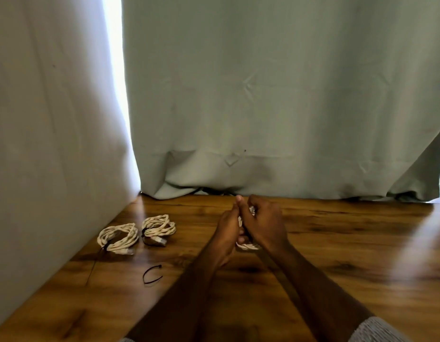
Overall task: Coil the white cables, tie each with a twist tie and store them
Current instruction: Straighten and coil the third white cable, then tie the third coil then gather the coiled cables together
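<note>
I see both hands together, left hand (227, 227) and right hand (264, 224) gripping a white cable coil (247, 246), mostly hidden between them above the counter (349, 255). Two tied coils (118, 236) (158, 228) lie left; one loose twist tie (152, 275) nearer.

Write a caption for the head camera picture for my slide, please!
Both hands, left hand and right hand, grip a white cable coil above the wooden table, beside two tied coils.

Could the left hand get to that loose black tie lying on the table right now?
Probably yes, but not yet: the black tie lies bare on the table with nothing between it and the left hand, which, like the right hand, grips a cable coil.
</note>
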`<state>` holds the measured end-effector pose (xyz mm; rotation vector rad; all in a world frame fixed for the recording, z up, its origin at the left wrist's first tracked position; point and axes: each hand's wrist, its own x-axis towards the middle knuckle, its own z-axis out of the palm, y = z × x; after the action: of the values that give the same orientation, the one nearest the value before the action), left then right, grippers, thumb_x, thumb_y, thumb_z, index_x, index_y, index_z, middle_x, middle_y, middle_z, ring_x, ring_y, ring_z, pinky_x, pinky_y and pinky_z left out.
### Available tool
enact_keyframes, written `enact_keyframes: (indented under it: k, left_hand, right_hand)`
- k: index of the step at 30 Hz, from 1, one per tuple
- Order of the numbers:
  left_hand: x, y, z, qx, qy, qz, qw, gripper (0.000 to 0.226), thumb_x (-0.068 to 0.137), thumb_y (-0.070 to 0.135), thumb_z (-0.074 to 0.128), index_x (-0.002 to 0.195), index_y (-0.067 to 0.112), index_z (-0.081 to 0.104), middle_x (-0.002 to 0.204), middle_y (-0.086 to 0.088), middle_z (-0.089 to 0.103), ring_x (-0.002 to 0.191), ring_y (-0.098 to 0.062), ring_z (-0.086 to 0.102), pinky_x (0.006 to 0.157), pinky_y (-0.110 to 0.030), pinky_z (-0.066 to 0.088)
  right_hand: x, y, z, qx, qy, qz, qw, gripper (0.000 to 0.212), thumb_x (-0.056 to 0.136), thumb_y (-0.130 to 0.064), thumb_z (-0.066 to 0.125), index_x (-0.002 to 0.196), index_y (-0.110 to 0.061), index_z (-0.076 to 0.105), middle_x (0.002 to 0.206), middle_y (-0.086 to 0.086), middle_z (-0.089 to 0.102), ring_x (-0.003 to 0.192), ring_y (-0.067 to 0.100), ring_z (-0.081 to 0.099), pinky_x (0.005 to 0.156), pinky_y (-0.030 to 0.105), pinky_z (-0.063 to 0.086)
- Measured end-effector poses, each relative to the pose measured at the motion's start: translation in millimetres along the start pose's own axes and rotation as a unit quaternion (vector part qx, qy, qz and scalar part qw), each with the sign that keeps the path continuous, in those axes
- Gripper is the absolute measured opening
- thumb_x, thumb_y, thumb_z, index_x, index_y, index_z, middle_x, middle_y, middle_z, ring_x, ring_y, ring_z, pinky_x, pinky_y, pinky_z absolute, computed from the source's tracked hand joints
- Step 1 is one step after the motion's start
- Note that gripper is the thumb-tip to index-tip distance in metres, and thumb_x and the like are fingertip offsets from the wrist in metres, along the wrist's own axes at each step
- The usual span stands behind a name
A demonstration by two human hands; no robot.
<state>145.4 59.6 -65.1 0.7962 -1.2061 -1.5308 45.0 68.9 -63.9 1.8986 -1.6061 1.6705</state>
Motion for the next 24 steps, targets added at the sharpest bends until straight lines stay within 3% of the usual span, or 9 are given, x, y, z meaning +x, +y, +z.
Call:
enact_keyframes:
  k: [4,7,9,12,14,17,19,22,24]
  left_hand:
    - [-14.1,11.0,-29.9,-0.133,-0.039,-0.011,0.990,0.061,0.098,0.056,0.039,0.071,0.008,0.066,0.046,-0.001,0.045,0.033,-0.009,0.039,0.037,-0.020,0.030]
    - [-30.8,14.6,-54.8,-0.102,-0.025,0.064,0.992,0.033,0.092,0.035,0.057,0.084,0.005,0.066,0.057,-0.005,0.050,0.045,-0.009,0.046,0.044,-0.020,0.039]
    - [-43.9,21.2,-68.3,-0.065,0.007,0.097,0.993,0.029,0.088,0.035,0.060,0.084,0.007,0.064,0.054,-0.001,0.042,0.044,-0.008,0.038,0.043,-0.019,0.033]
    - [-64.1,38.1,-88.8,-0.042,0.099,0.106,0.989,0.031,0.089,0.043,0.060,0.071,0.018,0.066,0.048,0.005,0.037,0.040,-0.005,0.031,0.042,-0.018,0.023]
    - [-76.2,50.1,-103.1,-0.065,0.145,0.099,0.982,0.042,0.099,0.043,0.051,0.071,0.017,0.068,0.045,0.006,0.046,0.034,-0.003,0.037,0.036,-0.014,0.028]
    - [-89.8,61.7,-129.4,-0.114,0.158,0.074,0.978,0.050,0.100,0.048,0.044,0.069,0.011,0.057,0.040,0.005,0.047,0.028,-0.004,0.039,0.032,-0.012,0.031]
    - [-95.2,62.4,-145.2,-0.138,0.124,0.050,0.981,0.054,0.095,0.053,0.051,0.061,0.011,0.056,0.040,0.003,0.042,0.030,-0.007,0.038,0.037,-0.015,0.034]
    - [-97.6,51.4,-148.6,-0.038,0.149,0.073,0.985,0.042,0.083,0.053,0.069,0.063,0.016,0.065,0.050,0.002,0.049,0.041,-0.010,0.045,0.051,-0.024,0.038]
    - [-96.6,47.4,-145.3,0.019,0.226,0.113,0.967,0.038,0.095,0.039,0.062,0.069,0.012,0.064,0.052,0.002,0.055,0.042,-0.008,0.050,0.047,-0.022,0.040]
  right_hand:
    - [4.8,-21.7,24.6,0.029,0.046,0.027,0.998,0.044,0.101,-0.042,0.048,0.063,-0.020,0.053,0.052,-0.001,0.057,0.047,0.014,0.055,0.049,0.031,0.038]
    - [5.1,-44.6,43.7,0.100,0.061,0.055,0.992,0.043,0.103,-0.032,0.047,0.061,-0.022,0.050,0.050,-0.004,0.050,0.045,0.011,0.049,0.048,0.030,0.036]
    - [0.8,-64.0,58.5,0.143,0.050,0.066,0.986,0.044,0.104,-0.026,0.051,0.060,-0.023,0.048,0.050,-0.005,0.048,0.045,0.011,0.047,0.049,0.030,0.035]
    - [-9.6,-92.7,86.4,0.193,0.021,0.076,0.978,0.041,0.103,-0.022,0.052,0.062,-0.019,0.050,0.053,-0.005,0.048,0.049,0.009,0.045,0.052,0.032,0.035]
    - [-17.7,-108.2,102.7,0.219,-0.004,0.079,0.973,0.040,0.103,-0.023,0.053,0.064,-0.015,0.054,0.056,-0.002,0.051,0.052,0.008,0.046,0.053,0.034,0.036]
    - [-27.5,-126.0,115.7,0.253,-0.066,0.087,0.961,0.037,0.103,-0.024,0.054,0.067,-0.017,0.057,0.061,-0.001,0.056,0.056,0.006,0.050,0.053,0.024,0.037]
    - [-31.5,-130.8,122.5,0.250,-0.069,0.089,0.962,0.038,0.103,-0.023,0.054,0.066,-0.021,0.055,0.060,-0.005,0.054,0.056,0.004,0.049,0.052,0.022,0.035]
    - [-34.0,-138.0,131.0,0.217,-0.027,0.114,0.969,0.039,0.103,-0.020,0.053,0.064,-0.015,0.056,0.057,-0.006,0.049,0.053,0.007,0.046,0.054,0.031,0.030]
    - [-35.2,-143.9,135.5,0.197,-0.014,0.124,0.973,0.040,0.104,-0.021,0.051,0.064,-0.015,0.054,0.056,-0.006,0.047,0.053,0.011,0.045,0.055,0.031,0.026]
